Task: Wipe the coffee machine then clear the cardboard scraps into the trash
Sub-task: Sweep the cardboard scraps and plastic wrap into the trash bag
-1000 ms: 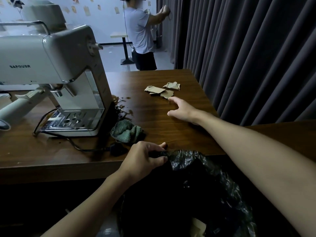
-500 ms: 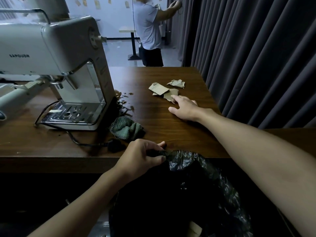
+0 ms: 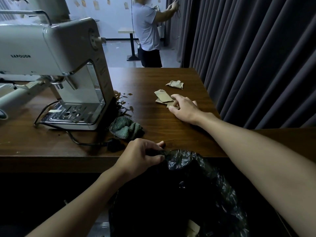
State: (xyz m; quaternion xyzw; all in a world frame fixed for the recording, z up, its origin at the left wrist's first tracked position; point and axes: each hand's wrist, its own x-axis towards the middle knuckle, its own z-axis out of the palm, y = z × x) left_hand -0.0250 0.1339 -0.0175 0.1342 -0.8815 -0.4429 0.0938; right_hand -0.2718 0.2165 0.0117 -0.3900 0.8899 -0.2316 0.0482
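A pale coffee machine (image 3: 56, 53) stands on the left of the brown table (image 3: 153, 127). Brown cardboard scraps (image 3: 163, 97) lie on the table's right side, with one more scrap (image 3: 175, 84) farther back. My right hand (image 3: 183, 107) lies on the nearest scraps, its fingers curled over one piece. My left hand (image 3: 142, 155) pinches the rim of a black trash bag (image 3: 196, 189) held just below the table's front edge. A crumpled green cloth (image 3: 127, 128) sits beside the machine's base.
Dark coffee grounds (image 3: 123, 104) are scattered by the machine's right side. A black cord and plug (image 3: 112, 144) run along the table's front. Grey curtains (image 3: 256, 57) hang close on the right. A person (image 3: 147, 31) stands beyond the table.
My right hand has reached forward from the bare table onto the nearest cardboard scraps and curled over one. My left hand keeps its hold on the bag rim.
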